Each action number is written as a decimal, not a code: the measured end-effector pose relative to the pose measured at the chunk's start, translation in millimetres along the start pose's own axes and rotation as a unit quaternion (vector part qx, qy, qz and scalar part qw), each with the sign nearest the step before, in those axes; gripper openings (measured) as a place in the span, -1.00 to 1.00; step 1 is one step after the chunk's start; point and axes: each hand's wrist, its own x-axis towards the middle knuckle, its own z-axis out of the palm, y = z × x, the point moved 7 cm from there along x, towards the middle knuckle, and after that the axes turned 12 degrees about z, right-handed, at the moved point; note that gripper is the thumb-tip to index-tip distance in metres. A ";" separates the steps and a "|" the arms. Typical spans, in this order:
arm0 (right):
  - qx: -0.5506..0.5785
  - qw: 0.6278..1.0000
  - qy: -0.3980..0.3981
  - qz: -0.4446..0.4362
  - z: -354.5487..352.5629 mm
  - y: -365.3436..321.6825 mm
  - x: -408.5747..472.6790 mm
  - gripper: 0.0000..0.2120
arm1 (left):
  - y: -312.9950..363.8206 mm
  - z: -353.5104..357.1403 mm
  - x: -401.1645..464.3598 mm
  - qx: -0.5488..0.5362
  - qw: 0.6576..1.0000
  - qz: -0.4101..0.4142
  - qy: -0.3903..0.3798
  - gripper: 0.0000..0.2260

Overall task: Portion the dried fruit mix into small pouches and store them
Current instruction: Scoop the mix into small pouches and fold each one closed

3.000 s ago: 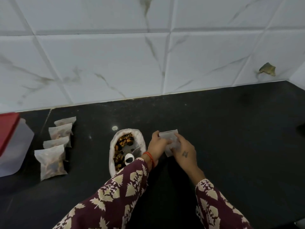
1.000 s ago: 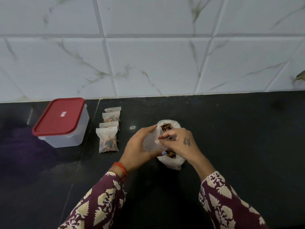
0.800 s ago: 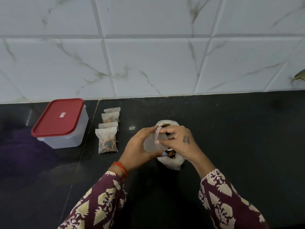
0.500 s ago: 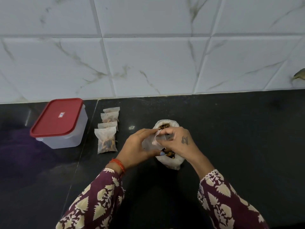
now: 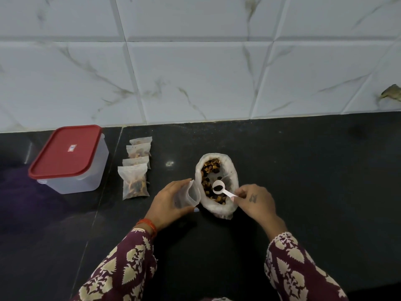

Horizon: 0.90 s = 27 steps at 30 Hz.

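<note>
A dark bench [image 5: 303,170] is backed by white marbled tiles [image 5: 195,72]. An empty small pouch [image 5: 188,195] is gripped open in the left hand [image 5: 168,204], just left of the big bag of dried fruit mix [image 5: 213,185]. A white scoop [image 5: 221,189] holding dark fruit is pinched by the right hand [image 5: 253,203] over the bag. Four filled pouches [image 5: 135,168] are laid in a row farther left, beside a red-lidded tub [image 5: 69,158].

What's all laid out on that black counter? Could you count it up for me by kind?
Filled pouches: 4, in a row
Empty pouch, held open by the left hand: 1
Big bag of dried fruit mix: 1
White scoop, in the right hand: 1
Red-lidded tub: 1
Total: 8
</note>
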 end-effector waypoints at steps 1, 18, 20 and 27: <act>-0.006 1.000 0.010 -0.001 -0.1 -1.0 0.5 -0.87 | -2.1 1.9 1.0 -0.002 1.000 0.000 0.002 -0.30; -0.023 0.959 0.205 -0.194 -7.3 -58.3 23.5 -0.93 | -26.0 26.0 4.5 -0.045 0.995 0.028 0.090 -0.33; -0.055 0.967 0.157 -0.193 7.1 -61.9 29.6 -0.91 | -26.9 27.0 4.9 -0.042 0.995 0.031 0.088 -0.33; 0.019 0.981 0.053 -0.187 -6.4 -48.0 24.8 -0.91 | -26.1 29.5 6.7 -0.015 0.996 0.046 0.081 -0.35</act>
